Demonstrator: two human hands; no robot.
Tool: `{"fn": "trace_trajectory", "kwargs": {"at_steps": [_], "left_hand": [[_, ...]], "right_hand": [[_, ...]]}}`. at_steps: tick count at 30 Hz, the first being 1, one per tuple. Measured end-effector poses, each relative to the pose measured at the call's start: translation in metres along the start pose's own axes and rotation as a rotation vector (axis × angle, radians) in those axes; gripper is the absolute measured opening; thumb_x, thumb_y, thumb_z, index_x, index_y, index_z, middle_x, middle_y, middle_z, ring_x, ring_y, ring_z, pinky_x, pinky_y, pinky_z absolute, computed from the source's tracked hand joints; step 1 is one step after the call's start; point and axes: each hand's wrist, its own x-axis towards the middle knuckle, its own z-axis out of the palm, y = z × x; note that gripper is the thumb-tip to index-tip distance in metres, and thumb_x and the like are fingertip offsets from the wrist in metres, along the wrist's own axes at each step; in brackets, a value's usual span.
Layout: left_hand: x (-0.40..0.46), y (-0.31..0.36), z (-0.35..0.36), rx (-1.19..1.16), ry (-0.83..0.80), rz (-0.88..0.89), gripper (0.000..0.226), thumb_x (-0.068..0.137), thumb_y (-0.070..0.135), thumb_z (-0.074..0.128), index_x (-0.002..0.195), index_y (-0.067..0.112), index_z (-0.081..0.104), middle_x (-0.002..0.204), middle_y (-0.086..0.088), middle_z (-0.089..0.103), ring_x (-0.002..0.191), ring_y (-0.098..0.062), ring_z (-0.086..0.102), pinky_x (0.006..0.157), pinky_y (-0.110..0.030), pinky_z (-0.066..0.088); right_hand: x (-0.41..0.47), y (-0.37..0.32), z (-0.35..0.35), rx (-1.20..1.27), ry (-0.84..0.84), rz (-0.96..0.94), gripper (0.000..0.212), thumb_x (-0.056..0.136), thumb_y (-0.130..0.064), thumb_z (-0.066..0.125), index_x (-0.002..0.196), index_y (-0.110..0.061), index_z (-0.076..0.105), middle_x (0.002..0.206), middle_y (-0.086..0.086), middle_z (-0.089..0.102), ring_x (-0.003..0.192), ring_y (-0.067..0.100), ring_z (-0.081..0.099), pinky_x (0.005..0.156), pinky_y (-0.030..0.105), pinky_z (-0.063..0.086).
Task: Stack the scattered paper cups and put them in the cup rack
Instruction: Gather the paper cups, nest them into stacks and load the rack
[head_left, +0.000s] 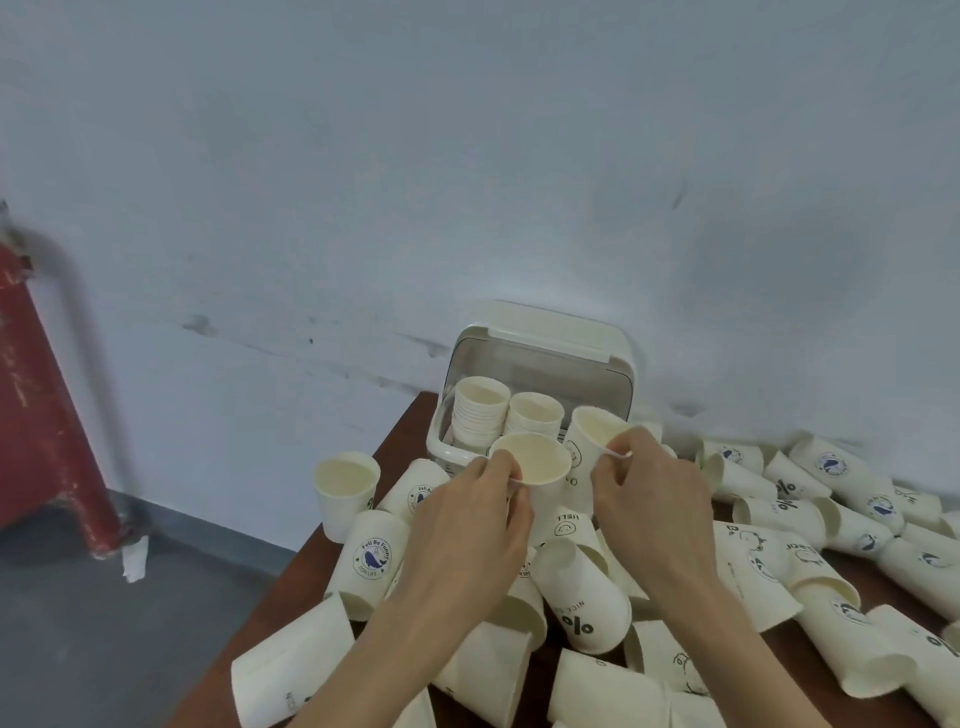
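My left hand (470, 525) grips an upright cream paper cup (540, 467) by its rim and side, just in front of the cup rack. My right hand (649, 488) pinches the rim of a second cup (589, 434), tilted, right beside the first. The white cup rack (540, 364) stands at the table's back edge with its lid raised; inside it are a stack of nested cups (480, 410) and another cup (536, 413). Several loose printed cups (582, 603) lie scattered on their sides below and around my hands.
The brown table (405, 431) ends at a left edge above grey floor. One cup (345, 491) stands upright near that edge. More fallen cups (831, 467) pile along the right. A red post (47, 389) leans by the white wall at left.
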Motion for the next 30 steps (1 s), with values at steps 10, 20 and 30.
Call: {"fn": "trace_trajectory", "kwargs": {"at_steps": [10,20,30], "left_hand": [[0.012,-0.019,-0.008,-0.029,0.074,-0.080,0.011,0.096,0.034,0.040,0.098,0.026,0.048,0.091,0.011,0.057,0.078,-0.012,0.056,0.068,-0.034,0.048],[0.015,-0.032,-0.012,-0.035,0.071,-0.089,0.010,0.097,0.034,0.040,0.096,0.028,0.047,0.088,0.012,0.055,0.077,-0.012,0.054,0.070,-0.035,0.049],[0.019,-0.051,-0.013,-0.010,0.078,-0.086,0.008,0.097,0.034,0.040,0.094,0.029,0.046,0.083,0.012,0.053,0.070,-0.009,0.053,0.061,-0.025,0.044]], "right_hand": [[0.081,-0.020,0.028,-0.044,0.018,-0.206,0.016,0.097,-0.015,0.041,0.103,-0.009,0.054,0.081,0.007,0.059,0.077,0.030,0.056,0.066,0.042,0.047],[0.097,-0.010,0.065,-0.206,-0.102,-0.245,0.016,0.098,-0.016,0.036,0.104,-0.010,0.049,0.080,0.008,0.063,0.072,0.030,0.058,0.060,0.041,0.048],[0.104,-0.006,0.093,-0.303,-0.190,-0.201,0.024,0.093,-0.009,0.040,0.109,-0.014,0.058,0.091,0.012,0.067,0.080,0.032,0.062,0.069,0.040,0.052]]}}
